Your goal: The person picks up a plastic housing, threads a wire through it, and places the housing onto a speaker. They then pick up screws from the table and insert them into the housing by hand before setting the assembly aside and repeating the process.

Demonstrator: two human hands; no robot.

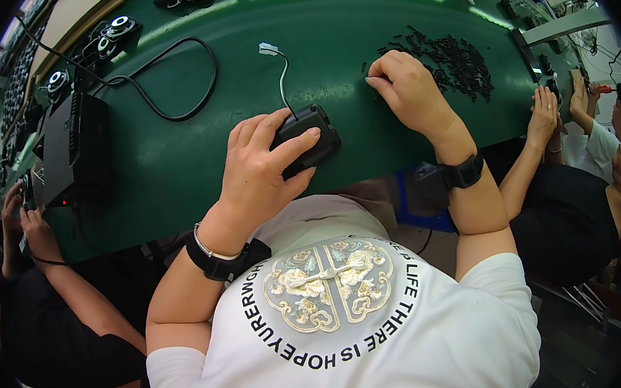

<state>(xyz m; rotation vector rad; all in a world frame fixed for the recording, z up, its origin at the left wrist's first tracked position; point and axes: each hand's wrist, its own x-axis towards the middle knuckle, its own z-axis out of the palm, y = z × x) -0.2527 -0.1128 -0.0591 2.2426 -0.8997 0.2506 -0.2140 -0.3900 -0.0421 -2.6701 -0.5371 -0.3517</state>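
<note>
My left hand (259,154) is closed round a small black plastic case (311,136) resting on the green table, its thumb and fingers gripping the sides. From the case's far edge a thin wire (286,78) runs up to a white plug (268,48). To the right, my right hand (408,89) hovers over the table with thumb and forefinger pinched together. Whatever the pinch holds, if anything, is too small to make out. Just beyond that hand lies a loose heap of small, dark, slender pieces (462,66), possibly screws.
A black box with a red light (74,148) stands at the left, near a looped black cable (215,77). Speaker units (119,27) lie at the far left. Other people's hands (36,229) work at the left, and another person's hand (542,116) rests at the right edge.
</note>
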